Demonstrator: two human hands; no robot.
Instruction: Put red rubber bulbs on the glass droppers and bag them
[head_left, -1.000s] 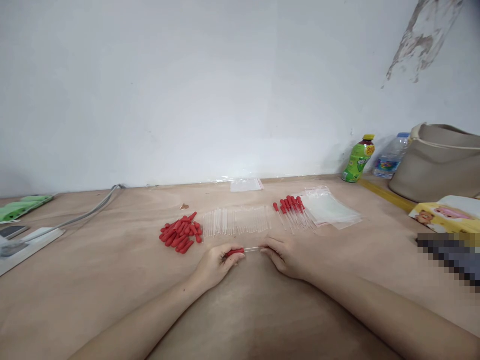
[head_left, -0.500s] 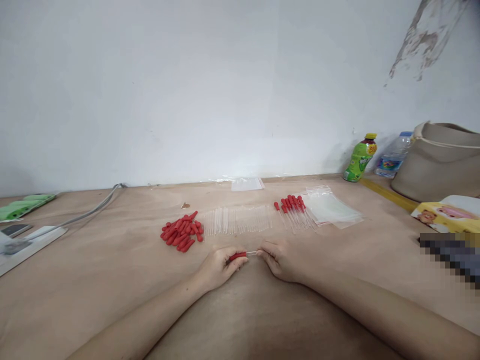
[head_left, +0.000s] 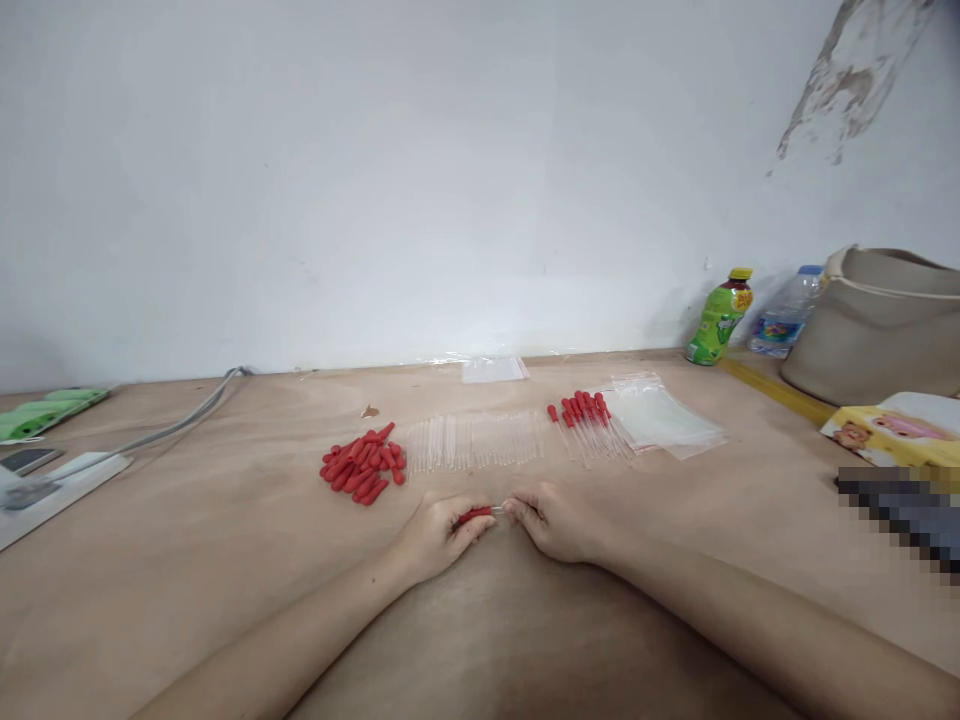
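My left hand [head_left: 442, 533] is closed around a red rubber dropper bulb [head_left: 475, 514], its open end facing right. My right hand [head_left: 555, 520] pinches a clear glass dropper tube [head_left: 499, 511], and a short piece of the tube shows between the fingers and the bulb's mouth. The rest of the tube is hidden by my right hand. Beyond the left hand lies a pile of loose red bulbs [head_left: 360, 468]. A row of clear tubes [head_left: 472, 440] is spread out past both hands. Several droppers with red bulbs fitted [head_left: 589, 415] lie to the right of that row.
Clear plastic zip bags [head_left: 664, 418] lie right of the droppers, and another bag [head_left: 495, 370] is by the wall. Further right stand a green bottle [head_left: 718, 318], a water bottle [head_left: 784, 315] and a grey-beige bucket [head_left: 874, 330]. A grey cable [head_left: 199, 405] runs along the left.
My right hand has shifted slightly left, closer to the bulb, and less of the tube shows between the hands. My left hand stays in place on the bulb.
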